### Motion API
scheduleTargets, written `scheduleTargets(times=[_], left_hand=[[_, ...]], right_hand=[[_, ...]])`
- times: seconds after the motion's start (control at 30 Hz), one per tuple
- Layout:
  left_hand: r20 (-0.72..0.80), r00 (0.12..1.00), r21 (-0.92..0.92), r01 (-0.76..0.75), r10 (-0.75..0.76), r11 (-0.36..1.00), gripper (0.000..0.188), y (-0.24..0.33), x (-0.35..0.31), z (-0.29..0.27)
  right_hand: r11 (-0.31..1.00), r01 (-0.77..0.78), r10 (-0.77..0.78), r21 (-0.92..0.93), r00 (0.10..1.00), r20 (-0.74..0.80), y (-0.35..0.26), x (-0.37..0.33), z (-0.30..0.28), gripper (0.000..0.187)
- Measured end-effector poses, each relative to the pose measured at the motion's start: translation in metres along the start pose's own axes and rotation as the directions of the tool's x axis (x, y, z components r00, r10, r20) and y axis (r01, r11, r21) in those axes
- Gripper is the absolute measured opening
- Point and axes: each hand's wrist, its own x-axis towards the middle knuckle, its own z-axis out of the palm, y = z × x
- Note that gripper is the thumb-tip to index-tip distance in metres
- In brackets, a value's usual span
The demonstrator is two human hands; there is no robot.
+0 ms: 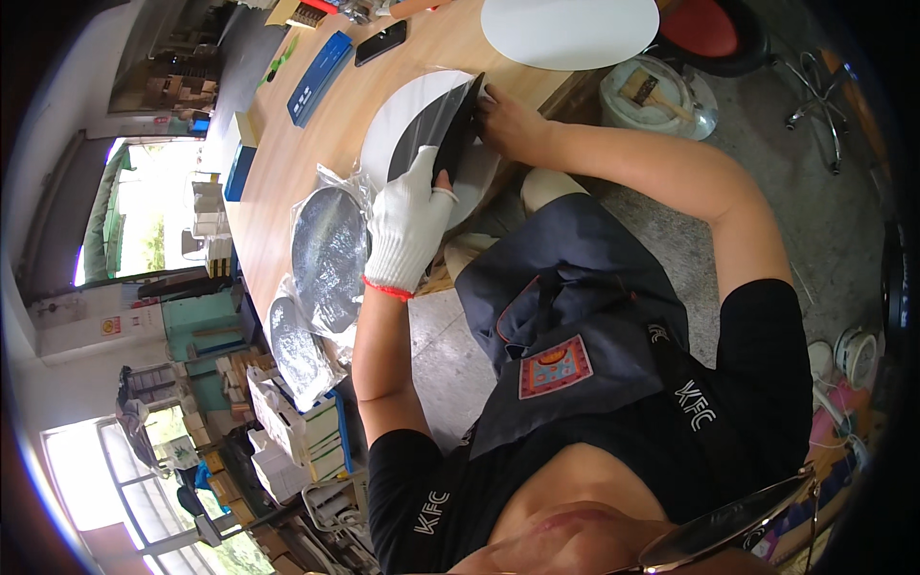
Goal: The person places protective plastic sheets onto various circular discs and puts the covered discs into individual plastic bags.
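Observation:
A white round disc [398,120] lies at the edge of a long wooden table [287,163]. A dark grey sheet [431,120] covers part of the disc, and its near edge is lifted. My left hand [410,228], in a white glove with a red cuff, grips the lower end of that lifted edge. My bare right hand [513,123] pinches the sheet's upper corner at the disc's rim. Between my hands the sheet's edge shows as a dark band. My dark apron [575,316] fills the picture below them.
A second white disc [565,29] lies further along the table. Two silvery round plates in plastic bags [331,254] [297,350] lie to the left. A blue box [321,62] and a black phone [380,43] lie beyond. A white bucket with a brush [652,91] stands on the floor.

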Motion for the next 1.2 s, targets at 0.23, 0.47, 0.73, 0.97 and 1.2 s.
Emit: scheduleTargets(times=[0.23,0.47,0.73,0.97,1.2], left_hand=[[-0.036,0.999,0.038,0.024,-0.023,0.999,0.035,-0.012,-0.005,0.020],[0.146,0.979,0.007,0.141,-0.140,0.990,0.037,-0.005,-0.003,0.025],[0.104,0.991,-0.015,0.088,-0.085,0.996,0.036,-0.014,0.002,0.034],[0.032,0.999,-0.039,0.034,-0.033,0.999,0.035,-0.022,0.002,0.025],[0.090,0.982,-0.122,0.178,-0.168,0.976,0.039,-0.016,0.002,0.017]], right_hand=[[0.720,0.255,0.190,0.645,0.822,-0.537,0.040,-0.039,0.003,0.009],[0.801,0.255,0.109,0.543,0.828,-0.550,0.036,-0.091,-0.010,0.020],[0.856,0.176,0.155,0.486,0.809,-0.566,-0.018,-0.061,-0.033,0.033],[0.848,0.068,0.172,0.526,0.902,-0.396,-0.030,-0.037,-0.004,0.014],[0.757,0.415,0.064,0.504,0.722,-0.689,-0.025,-0.078,-0.004,0.009]])
